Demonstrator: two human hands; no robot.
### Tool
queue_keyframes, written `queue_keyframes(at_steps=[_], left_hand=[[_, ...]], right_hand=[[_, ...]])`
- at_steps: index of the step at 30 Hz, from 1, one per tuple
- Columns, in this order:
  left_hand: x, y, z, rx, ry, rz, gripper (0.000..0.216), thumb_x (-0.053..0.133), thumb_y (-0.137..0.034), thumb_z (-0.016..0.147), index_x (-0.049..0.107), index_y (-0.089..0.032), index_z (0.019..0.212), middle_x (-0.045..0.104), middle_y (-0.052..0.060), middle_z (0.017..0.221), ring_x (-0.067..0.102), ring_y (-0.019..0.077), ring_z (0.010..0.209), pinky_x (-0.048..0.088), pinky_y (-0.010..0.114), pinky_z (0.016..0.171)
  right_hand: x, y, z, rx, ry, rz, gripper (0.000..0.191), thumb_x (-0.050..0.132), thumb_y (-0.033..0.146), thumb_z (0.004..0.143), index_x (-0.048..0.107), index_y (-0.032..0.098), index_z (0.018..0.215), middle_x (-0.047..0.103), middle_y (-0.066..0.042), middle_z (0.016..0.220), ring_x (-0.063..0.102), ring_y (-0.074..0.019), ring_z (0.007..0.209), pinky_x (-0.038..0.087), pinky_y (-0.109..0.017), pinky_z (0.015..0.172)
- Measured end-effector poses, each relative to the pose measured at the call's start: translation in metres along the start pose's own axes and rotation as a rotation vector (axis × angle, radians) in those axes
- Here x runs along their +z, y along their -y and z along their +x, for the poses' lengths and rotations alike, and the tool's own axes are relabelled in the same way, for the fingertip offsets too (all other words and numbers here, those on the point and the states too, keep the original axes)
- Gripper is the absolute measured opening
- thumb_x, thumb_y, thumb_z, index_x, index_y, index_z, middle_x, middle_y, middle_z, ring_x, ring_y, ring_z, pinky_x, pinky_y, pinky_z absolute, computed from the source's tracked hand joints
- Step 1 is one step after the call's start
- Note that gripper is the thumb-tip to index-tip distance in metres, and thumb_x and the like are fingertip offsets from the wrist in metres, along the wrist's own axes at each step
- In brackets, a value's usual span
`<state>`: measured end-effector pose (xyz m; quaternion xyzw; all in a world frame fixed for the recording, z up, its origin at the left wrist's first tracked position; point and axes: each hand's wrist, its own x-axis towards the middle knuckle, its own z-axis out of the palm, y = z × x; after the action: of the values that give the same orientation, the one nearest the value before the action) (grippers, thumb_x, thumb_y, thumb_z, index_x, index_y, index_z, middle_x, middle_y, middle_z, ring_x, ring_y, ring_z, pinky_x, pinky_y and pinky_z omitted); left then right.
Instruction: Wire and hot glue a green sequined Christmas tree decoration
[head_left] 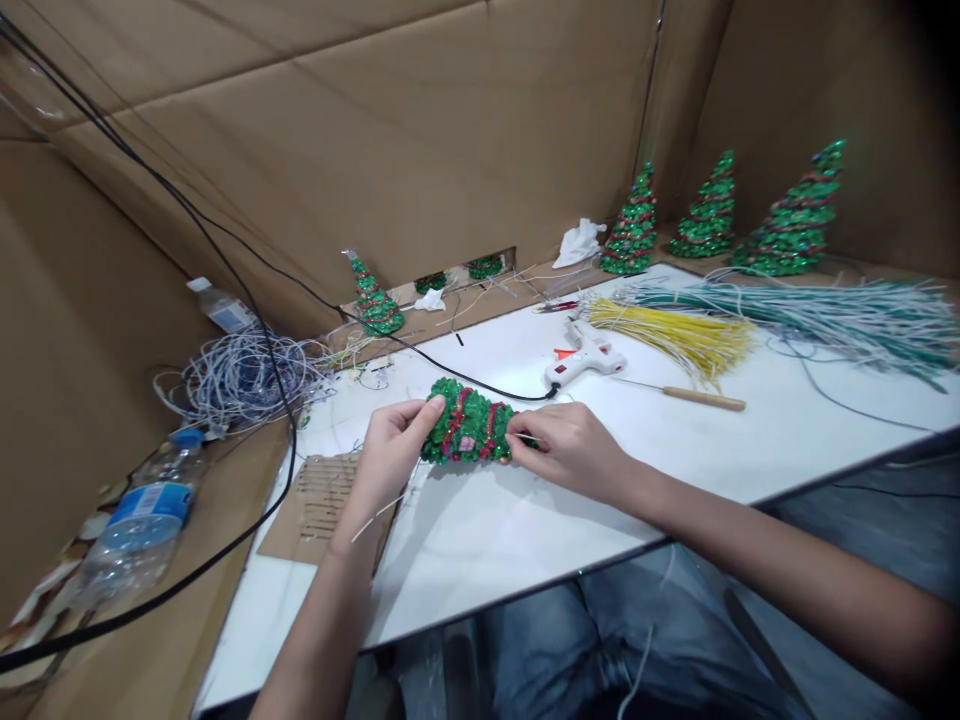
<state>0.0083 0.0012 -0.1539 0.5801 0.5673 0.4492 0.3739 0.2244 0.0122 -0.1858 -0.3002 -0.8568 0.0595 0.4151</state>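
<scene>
A small green Christmas tree ornament (474,425) with red garland lies sideways above the white table, between my two hands. My left hand (394,445) grips its wide base, thumb on top. At the narrower end, my right hand (566,448) pinches a thin pale strand (527,435) against the tree; the tip is mostly covered by the fingers. Another pale strand (379,513) trails from the base over my left wrist. A cardboard piece (300,510) with rows of short dark lines lies under my left forearm.
A white glue gun (585,358) with a black cable, a wooden-handled awl (701,398), yellow strands (667,335) and green-white strands (825,310) lie behind. Several finished trees (630,225) stand along the cardboard wall. Tangled wire (240,375) and a water bottle (146,515) are at left.
</scene>
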Motion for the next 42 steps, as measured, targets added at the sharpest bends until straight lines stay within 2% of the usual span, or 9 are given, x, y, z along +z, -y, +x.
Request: queue_keyframes(at_steps=[5, 9, 13, 16, 20, 26, 30, 35, 42], left_hand=[[0.0, -0.001, -0.001, 0.024, -0.003, 0.018, 0.042, 0.064, -0.053, 0.075, 0.064, -0.013, 0.061, 0.054, -0.001, 0.055, 0.044, 0.011, 0.052, 0.033, 0.022, 0.047], [-0.002, -0.002, -0.001, 0.045, -0.043, 0.057, 0.041, 0.064, -0.052, 0.075, 0.065, -0.014, 0.062, 0.054, -0.001, 0.055, 0.044, 0.0113, 0.053, 0.032, 0.022, 0.048], [-0.003, -0.001, 0.0, 0.038, -0.052, 0.072, 0.041, 0.063, -0.051, 0.076, 0.061, -0.015, 0.059, 0.054, 0.0, 0.056, 0.045, 0.0124, 0.056, 0.033, 0.023, 0.049], [-0.004, 0.0, 0.001, 0.036, -0.032, 0.059, 0.039, 0.061, -0.048, 0.079, 0.058, -0.015, 0.058, 0.052, -0.001, 0.056, 0.043, 0.0112, 0.056, 0.033, 0.022, 0.052], [-0.004, 0.003, 0.003, 0.038, -0.038, 0.063, 0.038, 0.061, -0.047, 0.079, 0.057, -0.015, 0.057, 0.052, -0.002, 0.056, 0.043, 0.011, 0.057, 0.034, 0.021, 0.054], [-0.004, 0.005, 0.004, 0.021, -0.089, 0.124, 0.039, 0.059, -0.048, 0.08, 0.061, -0.016, 0.057, 0.055, -0.001, 0.058, 0.046, 0.013, 0.062, 0.037, 0.021, 0.057], [-0.004, 0.005, 0.004, 0.031, -0.107, 0.157, 0.038, 0.059, -0.047, 0.08, 0.061, -0.016, 0.057, 0.057, 0.0, 0.06, 0.046, 0.0134, 0.063, 0.039, 0.021, 0.058], [-0.008, 0.011, 0.008, 0.07, -0.136, 0.19, 0.04, 0.059, -0.044, 0.081, 0.055, -0.017, 0.052, 0.048, -0.003, 0.053, 0.039, 0.0112, 0.057, 0.035, 0.021, 0.054], [-0.015, 0.018, 0.011, 0.057, -0.054, 0.04, 0.022, 0.072, -0.04, 0.069, 0.069, -0.018, 0.069, 0.064, -0.002, 0.067, 0.054, 0.0129, 0.065, 0.045, 0.021, 0.059]], right_hand=[[-0.003, 0.001, 0.0, -0.031, -0.051, 0.041, 0.017, 0.05, 0.018, 0.084, 0.062, 0.017, 0.072, 0.058, 0.001, 0.052, 0.048, -0.0093, 0.046, 0.036, -0.023, 0.049], [-0.008, 0.003, 0.001, 0.041, -0.121, 0.091, 0.013, 0.055, 0.02, 0.081, 0.064, 0.017, 0.072, 0.059, 0.002, 0.055, 0.043, -0.0066, 0.043, 0.035, -0.021, 0.047], [-0.014, 0.004, 0.002, 0.205, -0.209, 0.133, 0.012, 0.059, 0.022, 0.081, 0.067, 0.017, 0.072, 0.039, 0.008, 0.042, 0.03, -0.0054, 0.038, 0.027, -0.021, 0.042], [-0.017, 0.003, 0.002, 0.284, -0.234, 0.173, 0.014, 0.06, 0.025, 0.081, 0.068, 0.017, 0.074, 0.029, 0.01, 0.042, 0.027, -0.006, 0.039, 0.025, -0.022, 0.042], [-0.017, 0.002, 0.002, 0.318, -0.221, 0.213, 0.014, 0.06, 0.026, 0.081, 0.07, 0.017, 0.076, 0.032, 0.008, 0.044, 0.031, -0.0065, 0.041, 0.028, -0.023, 0.044], [-0.017, -0.002, 0.003, 0.341, -0.231, 0.234, 0.013, 0.062, 0.023, 0.081, 0.072, 0.017, 0.076, 0.053, 0.003, 0.054, 0.045, -0.0084, 0.05, 0.034, -0.023, 0.052], [-0.018, -0.004, 0.004, 0.352, -0.228, 0.228, 0.014, 0.061, 0.024, 0.081, 0.071, 0.018, 0.074, 0.054, 0.003, 0.055, 0.047, -0.0091, 0.053, 0.036, -0.024, 0.056], [-0.019, -0.005, 0.002, 0.368, -0.227, 0.217, 0.016, 0.061, 0.026, 0.081, 0.071, 0.016, 0.074, 0.054, 0.002, 0.055, 0.048, -0.0095, 0.056, 0.035, -0.025, 0.058], [-0.022, -0.006, 0.001, 0.407, -0.223, 0.216, 0.014, 0.061, 0.023, 0.079, 0.071, 0.017, 0.073, 0.053, 0.003, 0.055, 0.046, -0.0085, 0.055, 0.032, -0.023, 0.056]])
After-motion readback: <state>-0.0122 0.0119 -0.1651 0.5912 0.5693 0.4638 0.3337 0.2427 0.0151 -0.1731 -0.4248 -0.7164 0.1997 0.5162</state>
